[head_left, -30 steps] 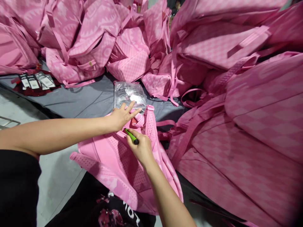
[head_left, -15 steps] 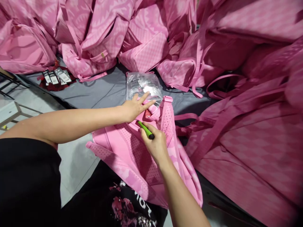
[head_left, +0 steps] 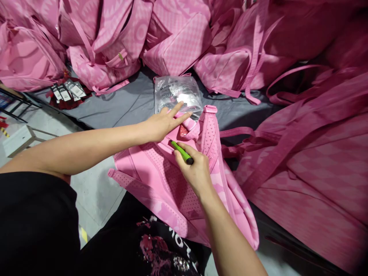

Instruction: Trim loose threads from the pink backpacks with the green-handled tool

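A pink backpack lies across my lap and the table's edge, its perforated back panel and straps facing up. My left hand rests with spread fingers on the top of the backpack, near its handle. In my right hand is a green tool with a black end, its tip at the seam just below my left hand. A small red item shows beside the pink handle. Right behind my left fingers lies a clear plastic bag.
Several pink backpacks are piled along the back of the grey-covered table. More large ones fill the right side. Tags on red packets lie at the left, above a stool.
The view has shifted a little, so most things sit slightly elsewhere in it. My left hand still lies spread on the backpack, and my right hand still holds the green tool.
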`<state>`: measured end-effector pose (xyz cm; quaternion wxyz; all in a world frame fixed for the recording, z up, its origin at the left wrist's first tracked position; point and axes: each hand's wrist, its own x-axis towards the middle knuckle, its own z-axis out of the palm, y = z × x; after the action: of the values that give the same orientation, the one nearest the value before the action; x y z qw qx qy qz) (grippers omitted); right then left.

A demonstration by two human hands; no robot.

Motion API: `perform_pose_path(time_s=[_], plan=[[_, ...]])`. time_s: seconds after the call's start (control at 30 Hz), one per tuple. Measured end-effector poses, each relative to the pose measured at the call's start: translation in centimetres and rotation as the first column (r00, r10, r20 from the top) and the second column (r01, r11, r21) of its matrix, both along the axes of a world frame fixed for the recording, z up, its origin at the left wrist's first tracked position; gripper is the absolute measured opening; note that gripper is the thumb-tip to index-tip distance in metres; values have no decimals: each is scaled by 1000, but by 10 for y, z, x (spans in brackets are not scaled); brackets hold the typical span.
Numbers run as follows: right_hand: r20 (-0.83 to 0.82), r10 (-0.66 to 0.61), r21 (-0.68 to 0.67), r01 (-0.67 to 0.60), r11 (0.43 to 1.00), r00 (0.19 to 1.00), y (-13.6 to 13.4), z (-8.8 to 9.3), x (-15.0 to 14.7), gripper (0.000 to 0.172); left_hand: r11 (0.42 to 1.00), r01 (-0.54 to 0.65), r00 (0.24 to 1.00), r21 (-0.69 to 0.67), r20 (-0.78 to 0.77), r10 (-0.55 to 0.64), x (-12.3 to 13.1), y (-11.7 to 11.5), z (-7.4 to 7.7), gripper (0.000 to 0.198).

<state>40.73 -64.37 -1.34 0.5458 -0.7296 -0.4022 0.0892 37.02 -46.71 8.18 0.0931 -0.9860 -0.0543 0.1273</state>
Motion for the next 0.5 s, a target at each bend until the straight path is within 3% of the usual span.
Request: perform_pose_path(time_s=[0.27, 0.5], plan=[[-24, 39, -5, -40, 999, 999, -8, 5, 5, 30, 998, -34, 992, -44, -119, 28, 11, 10, 2, 116], [-42, 87, 64, -85, 994, 995, 15, 9, 2, 29, 996, -45, 992, -76, -122, 36, 13, 12, -3, 116]])
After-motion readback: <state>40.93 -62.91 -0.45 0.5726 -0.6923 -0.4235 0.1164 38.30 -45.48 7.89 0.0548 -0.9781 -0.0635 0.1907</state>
